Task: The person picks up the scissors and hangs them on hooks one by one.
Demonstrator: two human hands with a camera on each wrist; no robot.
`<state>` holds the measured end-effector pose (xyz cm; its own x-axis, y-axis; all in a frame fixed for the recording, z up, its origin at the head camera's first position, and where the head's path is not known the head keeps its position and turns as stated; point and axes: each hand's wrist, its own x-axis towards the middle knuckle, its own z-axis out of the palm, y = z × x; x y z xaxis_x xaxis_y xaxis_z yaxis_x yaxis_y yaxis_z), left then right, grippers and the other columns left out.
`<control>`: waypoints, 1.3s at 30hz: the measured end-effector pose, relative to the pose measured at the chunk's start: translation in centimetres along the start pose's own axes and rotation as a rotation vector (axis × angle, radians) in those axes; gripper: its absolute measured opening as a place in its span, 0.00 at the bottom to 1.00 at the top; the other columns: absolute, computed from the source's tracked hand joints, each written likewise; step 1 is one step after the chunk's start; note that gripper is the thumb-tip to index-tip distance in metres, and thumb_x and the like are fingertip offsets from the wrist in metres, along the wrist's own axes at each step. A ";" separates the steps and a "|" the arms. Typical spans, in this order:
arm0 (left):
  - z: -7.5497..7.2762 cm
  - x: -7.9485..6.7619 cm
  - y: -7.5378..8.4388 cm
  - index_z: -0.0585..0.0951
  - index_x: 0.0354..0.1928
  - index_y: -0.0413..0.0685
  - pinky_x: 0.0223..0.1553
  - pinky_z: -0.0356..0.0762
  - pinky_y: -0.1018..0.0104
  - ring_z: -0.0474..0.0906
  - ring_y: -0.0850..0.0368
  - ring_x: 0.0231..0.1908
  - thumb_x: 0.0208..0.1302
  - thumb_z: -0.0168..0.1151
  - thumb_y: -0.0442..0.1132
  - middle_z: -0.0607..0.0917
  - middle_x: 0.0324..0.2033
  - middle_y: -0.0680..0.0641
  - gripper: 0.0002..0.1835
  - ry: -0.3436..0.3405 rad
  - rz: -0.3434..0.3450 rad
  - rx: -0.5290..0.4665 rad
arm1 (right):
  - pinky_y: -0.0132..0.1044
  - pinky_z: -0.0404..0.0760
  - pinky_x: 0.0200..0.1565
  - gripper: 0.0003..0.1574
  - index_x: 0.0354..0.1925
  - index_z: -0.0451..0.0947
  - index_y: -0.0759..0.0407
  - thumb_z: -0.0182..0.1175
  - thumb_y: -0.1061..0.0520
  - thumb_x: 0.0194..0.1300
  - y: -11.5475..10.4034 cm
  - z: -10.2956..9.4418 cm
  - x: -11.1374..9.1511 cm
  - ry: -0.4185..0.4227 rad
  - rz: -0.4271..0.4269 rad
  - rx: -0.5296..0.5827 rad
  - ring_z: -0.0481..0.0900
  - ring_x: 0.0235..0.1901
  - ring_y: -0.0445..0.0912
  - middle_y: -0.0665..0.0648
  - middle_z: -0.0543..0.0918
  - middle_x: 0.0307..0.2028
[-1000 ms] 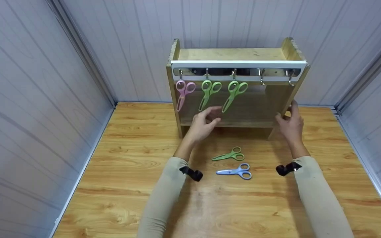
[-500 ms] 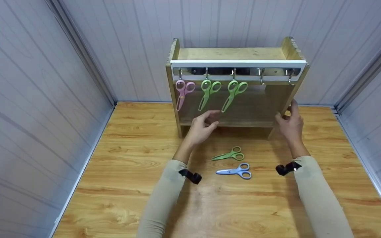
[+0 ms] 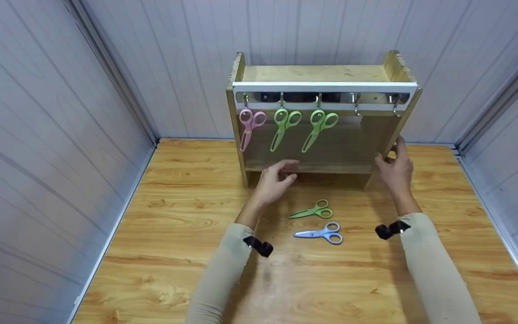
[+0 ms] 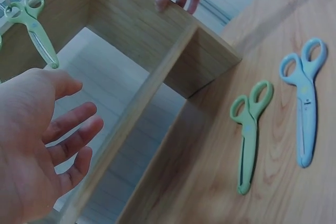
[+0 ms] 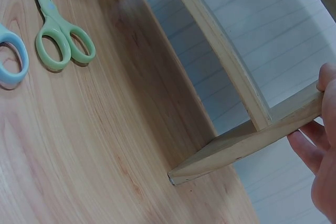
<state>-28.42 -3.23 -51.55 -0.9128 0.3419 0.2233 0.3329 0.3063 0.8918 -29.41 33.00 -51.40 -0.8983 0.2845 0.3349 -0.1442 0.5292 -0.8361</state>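
A wooden shelf unit (image 3: 313, 73) stands at the back, with a white hook rail (image 3: 325, 85) across its front. From the rail hang pink scissors (image 3: 247, 130), green scissors (image 3: 279, 130) and a second green pair (image 3: 315, 130). My left hand (image 3: 273, 183) hovers below the hanging pairs, fingers relaxed and holding nothing, as the left wrist view also shows. My right hand (image 3: 395, 172) grips the edge of the unit's right side panel (image 5: 252, 140) between thumb and fingers. Lying in front of the unit are another green pair (image 3: 308, 213) and blue scissors (image 3: 316, 234).
Two hooks (image 3: 356, 105) at the rail's right end carry nothing. A wood-grain tabletop (image 3: 178, 261) extends under everything. White panel walls (image 3: 187, 67) enclose it at the back and on both sides.
My left hand has dropped a little, away from the hanging scissors. My right hand stays on the side panel, and the scissors keep their places.
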 end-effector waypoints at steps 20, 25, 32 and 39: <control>1.2 -1.0 -1.4 0.86 0.69 0.43 0.55 0.85 0.61 0.89 0.46 0.53 0.80 0.65 0.33 0.93 0.57 0.38 0.20 -0.045 -0.045 0.057 | 0.11 0.75 0.40 0.43 0.85 0.63 0.52 0.61 0.59 0.77 0.3 0.0 0.0 0.008 -0.008 0.007 0.88 0.60 0.76 0.76 0.85 0.68; 1.4 -1.2 -1.5 0.87 0.68 0.46 0.53 0.83 0.65 0.87 0.50 0.51 0.80 0.65 0.33 0.93 0.56 0.40 0.19 -0.054 -0.051 0.080 | 0.11 0.75 0.40 0.45 0.86 0.62 0.51 0.61 0.59 0.77 0.2 0.1 0.0 0.001 -0.002 0.019 0.88 0.61 0.76 0.76 0.84 0.69; 1.8 -1.6 -1.8 0.88 0.67 0.46 0.52 0.85 0.63 0.90 0.48 0.51 0.80 0.64 0.33 0.94 0.55 0.41 0.18 -0.079 -0.018 0.139 | 0.11 0.75 0.40 0.45 0.86 0.62 0.51 0.62 0.60 0.77 0.3 0.1 0.1 0.004 -0.006 0.019 0.88 0.61 0.77 0.77 0.82 0.70; 2.3 -1.9 -2.2 0.88 0.67 0.44 0.55 0.88 0.57 0.92 0.46 0.53 0.80 0.63 0.33 0.93 0.57 0.41 0.19 -0.117 -0.004 0.221 | 0.10 0.75 0.39 0.45 0.87 0.61 0.50 0.63 0.59 0.78 0.2 0.1 0.0 0.000 -0.004 0.019 0.88 0.61 0.76 0.76 0.83 0.71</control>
<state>-26.88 -2.52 -54.81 -0.8848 0.4372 0.1616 0.3850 0.4900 0.7821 -29.49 33.04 -51.57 -0.8976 0.2825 0.3383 -0.1554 0.5153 -0.8428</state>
